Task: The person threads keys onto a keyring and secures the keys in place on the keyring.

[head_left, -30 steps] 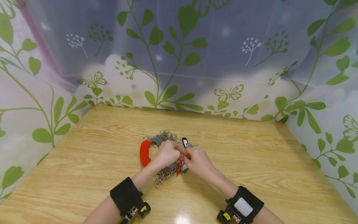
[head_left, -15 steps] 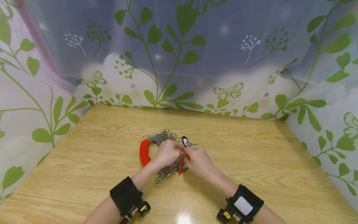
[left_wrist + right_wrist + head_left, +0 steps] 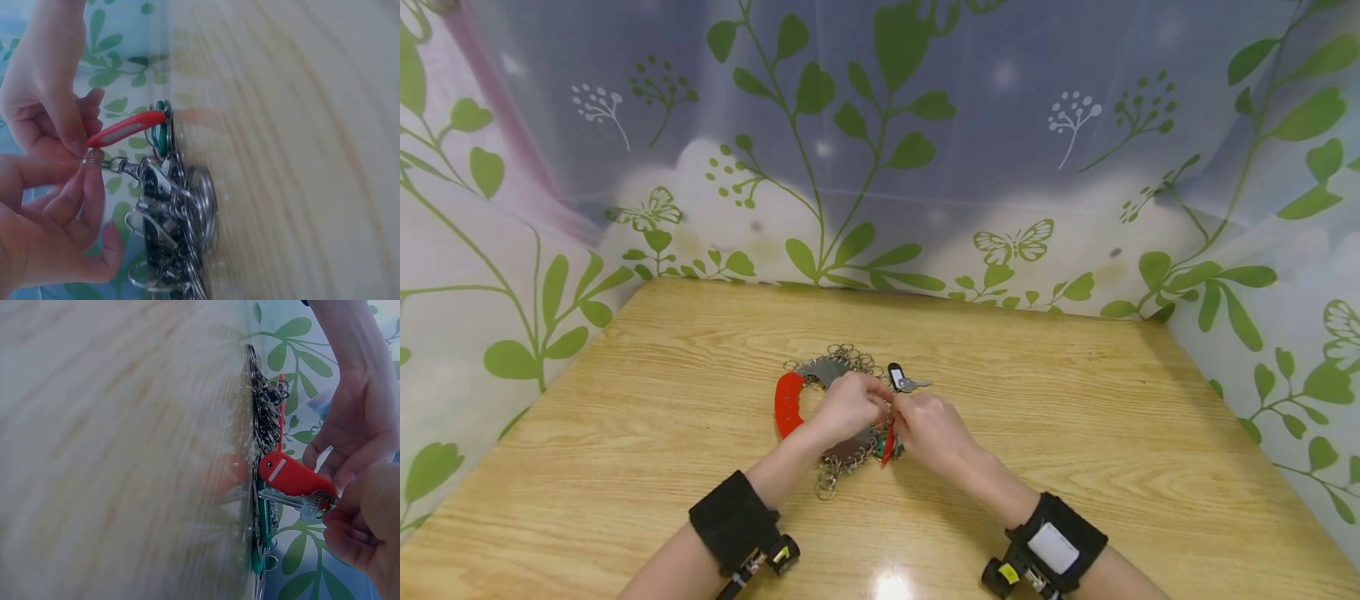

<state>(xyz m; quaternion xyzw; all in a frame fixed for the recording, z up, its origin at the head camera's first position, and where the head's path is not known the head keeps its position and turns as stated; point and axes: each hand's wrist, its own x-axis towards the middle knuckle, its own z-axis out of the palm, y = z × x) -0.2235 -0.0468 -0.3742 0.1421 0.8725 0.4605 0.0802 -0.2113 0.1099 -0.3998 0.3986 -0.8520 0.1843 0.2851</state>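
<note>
My left hand (image 3: 846, 408) and right hand (image 3: 934, 429) meet over the right side of a large ring-shaped key holder with a red grip (image 3: 787, 404). Small metal clips and split rings (image 3: 200, 206) hang all round its grey plate (image 3: 826, 371). In the left wrist view my left fingers pinch a small split ring (image 3: 92, 160) joined to a swivel clip (image 3: 125, 167). From my right thumb and fingers hang a red key tag (image 3: 292, 476) and a silver key (image 3: 309, 509), pinched at their ring, which the fingertips partly hide.
A black key tag (image 3: 895, 375) with a silver key (image 3: 916, 385) lies just beyond my hands. Beneath the red tag a green key tag (image 3: 262, 519) lies at the holder's edge. The wooden table (image 3: 1075, 450) runs back to a leaf-patterned curtain (image 3: 1015, 242).
The red tag has swung slightly right and up below my right hand, and more of the green tag shows. My hands stay together, fingers shifting a little.
</note>
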